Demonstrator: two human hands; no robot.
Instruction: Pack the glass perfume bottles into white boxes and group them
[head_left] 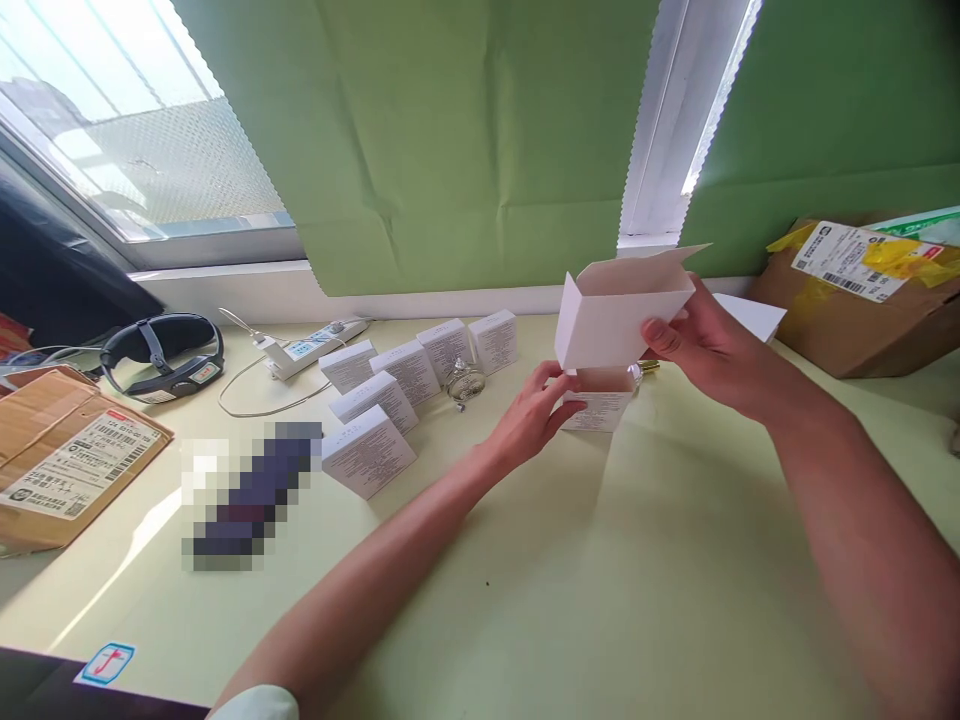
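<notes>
My right hand is closed on an unfolded white carton, held above the table with its top flaps open. Below it my left hand pinches a second small white box with printed text, which rests on the pale green table. A gold-capped item peeks out behind that box. A small glass bottle stands just left of my left hand.
Several closed white boxes stand in rows to the left. A power strip and a black headband device lie further left. Cardboard parcels sit at the left edge and far right. A blurred dark object lies nearby.
</notes>
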